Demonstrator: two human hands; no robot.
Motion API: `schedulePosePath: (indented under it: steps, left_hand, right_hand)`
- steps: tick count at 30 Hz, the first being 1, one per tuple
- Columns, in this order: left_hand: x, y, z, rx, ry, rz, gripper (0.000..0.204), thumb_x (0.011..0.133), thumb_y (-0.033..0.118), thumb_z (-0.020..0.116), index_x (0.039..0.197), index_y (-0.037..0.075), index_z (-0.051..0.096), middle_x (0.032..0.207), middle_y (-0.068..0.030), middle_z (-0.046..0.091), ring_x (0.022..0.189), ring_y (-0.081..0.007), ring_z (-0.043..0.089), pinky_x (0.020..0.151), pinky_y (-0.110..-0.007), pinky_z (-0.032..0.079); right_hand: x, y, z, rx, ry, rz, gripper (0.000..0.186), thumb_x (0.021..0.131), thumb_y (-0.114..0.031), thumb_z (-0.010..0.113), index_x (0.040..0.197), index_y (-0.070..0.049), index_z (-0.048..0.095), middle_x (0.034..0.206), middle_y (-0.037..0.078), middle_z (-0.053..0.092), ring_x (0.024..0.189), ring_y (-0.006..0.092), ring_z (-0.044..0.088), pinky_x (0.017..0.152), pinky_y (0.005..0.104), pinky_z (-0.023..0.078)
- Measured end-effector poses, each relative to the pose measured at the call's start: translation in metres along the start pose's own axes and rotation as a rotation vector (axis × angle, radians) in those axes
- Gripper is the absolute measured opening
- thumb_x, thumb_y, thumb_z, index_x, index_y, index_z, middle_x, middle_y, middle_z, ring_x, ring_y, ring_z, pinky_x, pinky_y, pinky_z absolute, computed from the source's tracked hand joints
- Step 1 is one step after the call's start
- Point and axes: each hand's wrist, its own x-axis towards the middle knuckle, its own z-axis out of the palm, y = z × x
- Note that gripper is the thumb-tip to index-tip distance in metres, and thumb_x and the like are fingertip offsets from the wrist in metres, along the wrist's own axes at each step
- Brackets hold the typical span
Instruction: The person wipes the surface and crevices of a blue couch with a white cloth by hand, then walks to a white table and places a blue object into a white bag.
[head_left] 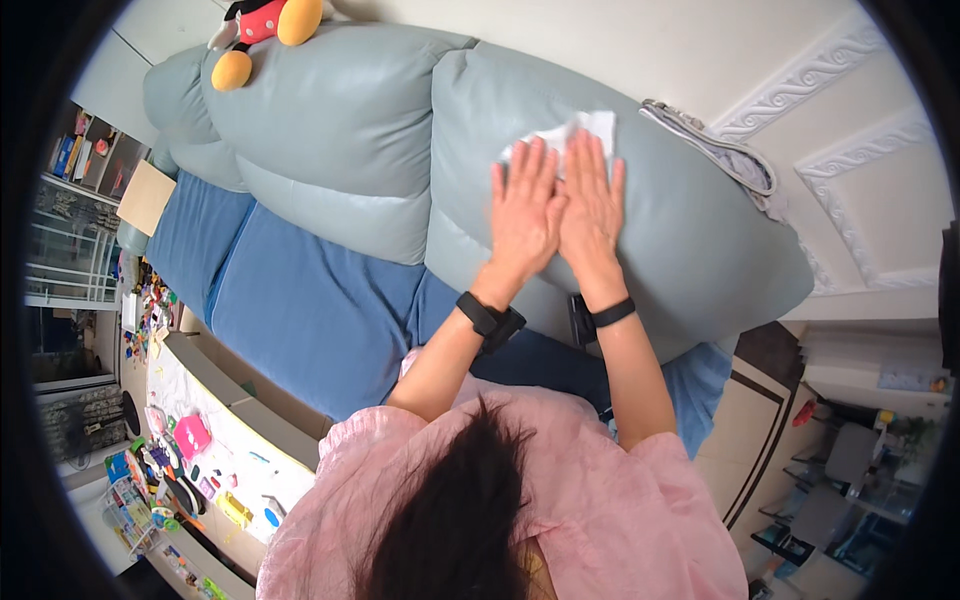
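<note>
Sofa back (pixel 680 230): both hands (pixel 555 210) press white cloth (pixel 580 130) flat

The cloth (pixel 585 128) under both hands was plain white. The sofa back cushion (pixel 690 220) it lay on was pale grey-blue, and the seat cushions (pixel 300 310) at left were a deeper blue. On the far left, a plush toy (pixel 262 28) showed red, black and yellow. The person's blouse (pixel 620 500) was pink, and each wrist carried a black band (pixel 487 315).
</note>
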Motion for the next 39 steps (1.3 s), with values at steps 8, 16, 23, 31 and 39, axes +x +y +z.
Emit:
schedulePosePath:
  steps: [8,16,23,31,39]
  left_hand:
    - [0.01,0.005,-0.002,0.111,-0.03,0.065,0.05,0.095,0.023,0.048,0.142,0.005,0.043,0.154,-0.0122,0.03,0.144,-0.0305,0.024,0.114,-0.056,0.016]
    - [0.025,-0.036,-0.021,0.327,0.079,-0.04,0.052,0.095,0.02,0.048,0.142,0.001,0.039,0.153,-0.0153,0.032,0.143,-0.0347,0.024,0.113,-0.058,0.015]
    - [0.033,0.007,0.001,-0.018,0.105,0.104,0.051,0.092,0.013,0.053,0.14,0.0,0.042,0.15,-0.0191,0.033,0.14,-0.0402,0.026,0.113,-0.052,0.023]
    - [0.033,0.082,0.045,-0.082,-0.228,0.445,0.05,0.095,0.023,0.051,0.142,0.007,0.043,0.15,-0.014,0.035,0.141,-0.0339,0.028,0.114,-0.049,0.021]
    - [0.027,0.08,0.051,-0.064,-0.248,0.488,0.054,0.095,0.027,0.051,0.143,0.005,0.039,0.151,-0.0132,0.035,0.141,-0.0326,0.028,0.115,-0.048,0.021]
  right_hand:
    - [-0.002,0.007,-0.013,0.018,-0.009,0.07,0.059,0.092,-0.023,0.052,0.144,-0.001,0.036,0.153,0.014,0.032,0.144,0.0274,0.023,0.118,0.0486,0.012]
    - [0.038,-0.028,0.003,0.184,0.032,-0.121,0.055,0.091,-0.023,0.055,0.14,-0.002,0.043,0.151,0.013,0.036,0.142,0.0285,0.028,0.116,0.0512,0.014]
    - [0.007,0.012,-0.031,0.161,0.027,0.064,0.034,0.086,-0.011,0.057,0.118,-0.004,0.061,0.137,0.009,0.051,0.136,0.029,0.037,0.114,0.0592,0.015]
    - [-0.063,0.101,-0.07,-0.028,0.239,0.26,0.019,0.085,-0.009,0.059,0.101,-0.008,0.07,0.124,0.003,0.062,0.13,0.0298,0.044,0.114,0.0558,0.02]
    - [-0.072,0.093,-0.053,0.03,0.249,0.281,0.033,0.085,-0.011,0.059,0.117,-0.005,0.063,0.133,0.011,0.056,0.133,0.03,0.042,0.115,0.05,0.021]
